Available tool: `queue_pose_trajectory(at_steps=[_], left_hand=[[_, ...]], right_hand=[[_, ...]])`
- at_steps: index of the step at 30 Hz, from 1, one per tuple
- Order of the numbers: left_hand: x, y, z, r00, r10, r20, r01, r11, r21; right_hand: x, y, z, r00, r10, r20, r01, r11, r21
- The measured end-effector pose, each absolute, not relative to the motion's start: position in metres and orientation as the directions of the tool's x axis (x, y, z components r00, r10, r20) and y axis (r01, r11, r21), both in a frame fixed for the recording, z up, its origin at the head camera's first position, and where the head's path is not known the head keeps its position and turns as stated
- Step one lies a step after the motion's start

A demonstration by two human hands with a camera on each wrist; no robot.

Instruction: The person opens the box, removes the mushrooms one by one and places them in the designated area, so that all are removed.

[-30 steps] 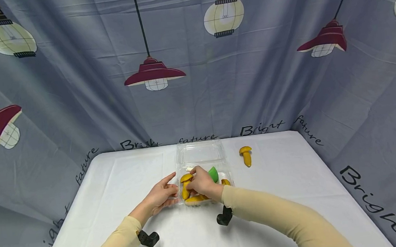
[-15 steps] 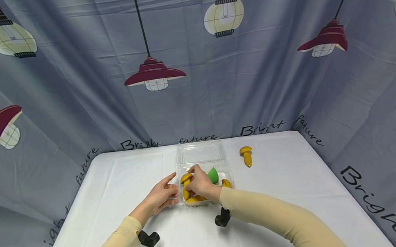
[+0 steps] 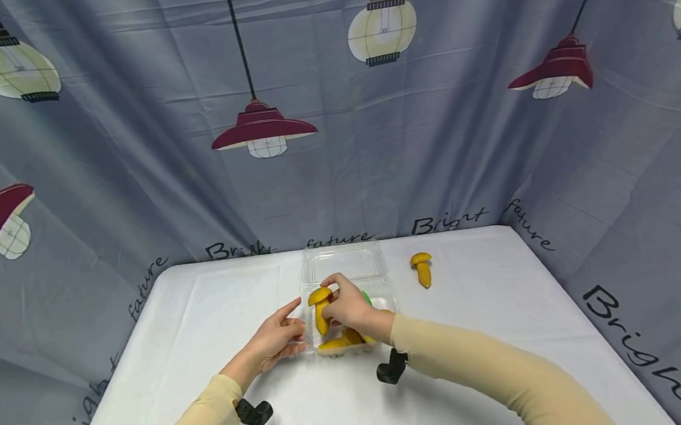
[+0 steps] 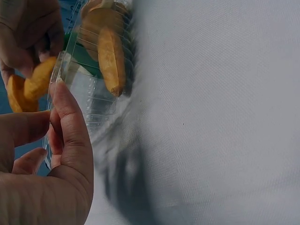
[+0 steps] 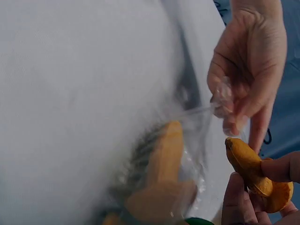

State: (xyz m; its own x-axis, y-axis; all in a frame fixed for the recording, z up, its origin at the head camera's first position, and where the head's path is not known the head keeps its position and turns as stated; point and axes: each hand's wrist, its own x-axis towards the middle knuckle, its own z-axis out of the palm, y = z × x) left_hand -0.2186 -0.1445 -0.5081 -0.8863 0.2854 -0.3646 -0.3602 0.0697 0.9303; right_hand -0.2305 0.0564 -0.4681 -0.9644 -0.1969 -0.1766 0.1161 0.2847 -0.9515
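Over left side of open clear clamshell (image 3: 346, 262), gripping yellow toy mushroom (image 3: 321, 311) with right hand (image 3: 353, 306), cap far, stem near, and pinching clamshell edge just left with left hand (image 3: 274, 337).

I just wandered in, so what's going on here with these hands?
A person's right hand holds a yellow mushroom over the open clear container, while the left hand grips the container's left edge. More yellow pieces and something green are inside. Another mushroom lies on the white table, right of the container.
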Motion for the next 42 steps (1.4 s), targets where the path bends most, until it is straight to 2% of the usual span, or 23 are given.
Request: queue_pose_trajectory(at_steps=[5, 12, 20, 35, 42], left_hand=[[-0.220, -0.143, -0.506, -0.891, 0.274, -0.363, -0.355, 0.082, 0.931], [-0.219, -0.144, -0.504, -0.897, 0.249, -0.366, -0.353, 0.097, 0.931], [-0.217, -0.146, -0.505, -0.897, 0.250, -0.364, -0.349, 0.104, 0.931], [-0.218, -0.144, -0.502, -0.892, 0.250, -0.376, -0.355, 0.124, 0.927], [-0.220, -0.141, -0.501, -0.894, 0.256, -0.369, -0.348, 0.124, 0.929]], right_hand=[[-0.236, 0.077, -0.456, -0.968, -0.197, -0.157, 0.107, 0.244, -0.964], [-0.249, 0.119, -0.440, -0.984, -0.109, -0.143, 0.123, 0.171, -0.977], [-0.260, 0.172, -0.432, -0.994, -0.033, -0.105, 0.098, 0.172, -0.980], [-0.288, 0.270, -0.449, -0.999, 0.046, -0.029, 0.037, 0.171, -0.985], [-0.296, 0.304, -0.464, -0.998, 0.060, -0.037, 0.049, 0.215, -0.975]])
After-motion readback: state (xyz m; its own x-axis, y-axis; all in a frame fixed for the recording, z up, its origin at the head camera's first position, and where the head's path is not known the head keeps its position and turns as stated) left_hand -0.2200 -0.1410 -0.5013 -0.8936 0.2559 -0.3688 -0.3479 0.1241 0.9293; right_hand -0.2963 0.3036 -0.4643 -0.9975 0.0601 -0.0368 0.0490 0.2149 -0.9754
